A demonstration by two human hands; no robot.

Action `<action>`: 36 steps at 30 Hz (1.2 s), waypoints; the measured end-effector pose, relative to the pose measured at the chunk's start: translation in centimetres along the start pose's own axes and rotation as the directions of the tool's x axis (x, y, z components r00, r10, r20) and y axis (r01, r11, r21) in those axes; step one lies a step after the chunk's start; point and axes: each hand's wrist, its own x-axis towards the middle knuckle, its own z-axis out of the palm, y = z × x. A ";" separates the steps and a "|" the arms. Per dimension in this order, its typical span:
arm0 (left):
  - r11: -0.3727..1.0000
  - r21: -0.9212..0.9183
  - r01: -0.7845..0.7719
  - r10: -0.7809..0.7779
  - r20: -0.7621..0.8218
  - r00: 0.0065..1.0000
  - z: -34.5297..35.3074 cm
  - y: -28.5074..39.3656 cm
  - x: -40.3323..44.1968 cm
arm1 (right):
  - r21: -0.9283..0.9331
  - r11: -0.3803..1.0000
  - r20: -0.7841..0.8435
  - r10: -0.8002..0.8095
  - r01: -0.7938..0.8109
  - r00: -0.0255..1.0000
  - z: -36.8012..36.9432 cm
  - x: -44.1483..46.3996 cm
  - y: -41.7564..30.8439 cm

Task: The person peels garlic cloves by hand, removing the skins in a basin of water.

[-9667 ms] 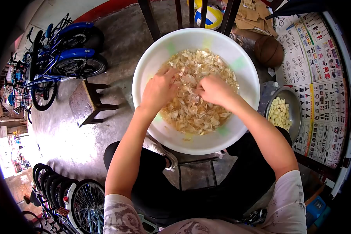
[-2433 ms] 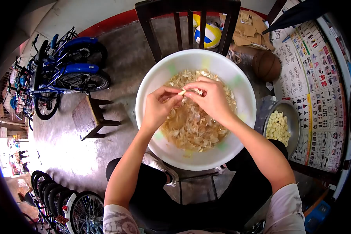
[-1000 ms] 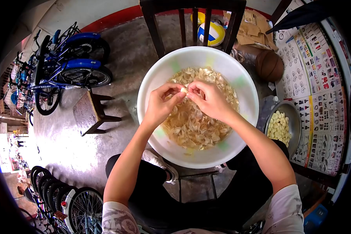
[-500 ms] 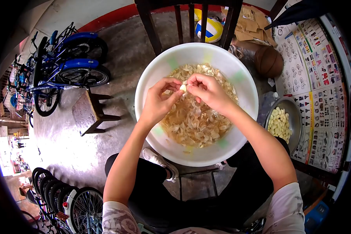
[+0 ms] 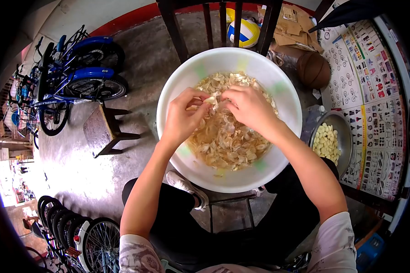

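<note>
A large white basin holds water with many pale brown garlic skins floating in it. Over the basin's left half, my left hand is closed, pinching a whitish garlic clove between thumb and fingers. Just right of it, my right hand is bent over the skins with its fingers drawn together; whatever its fingertips hold is too small to make out. To the right of the basin, a metal bowl contains peeled cloves.
A dark wooden chair stands behind the basin. A wooden stool and blue bicycles are on the left. A basketball, a volleyball and cardboard lie at the back right.
My hands were together at the clove; now my right hand has come slightly away from it, lower over the skins. My left hand still pinches the clove.
</note>
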 end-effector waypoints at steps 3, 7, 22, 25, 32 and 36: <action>1.000 -0.005 -0.021 0.021 -0.015 1.000 -0.1 -0.3 0.1 | -0.082 0.995 -0.134 -0.062 0.051 0.989 0.3 -0.3 -0.9; 0.997 -0.009 -0.072 0.072 -0.060 0.996 0.0 -0.3 0.1 | 0.158 0.966 -0.001 0.208 -0.206 0.978 -0.6 0.3 -1.9; 0.987 -0.159 -0.008 0.011 0.019 1.000 0.3 -0.2 -0.2 | 0.201 0.979 -0.151 0.008 0.022 0.988 0.5 0.1 -1.6; 0.954 -0.287 0.086 -0.066 0.080 0.995 0.1 -0.3 -0.2 | 0.072 0.996 -0.115 -0.042 0.050 0.992 1.2 -0.2 -1.6; 0.849 -0.444 0.285 -0.235 0.165 0.958 -0.3 -0.2 -0.1 | -0.108 0.994 -0.117 -0.042 0.029 0.992 1.1 -0.4 -3.0; 0.727 -0.505 0.465 -0.381 0.266 0.886 -0.6 -0.1 -0.2 | -0.163 0.984 -0.119 -0.084 0.064 0.989 1.0 -0.4 -2.9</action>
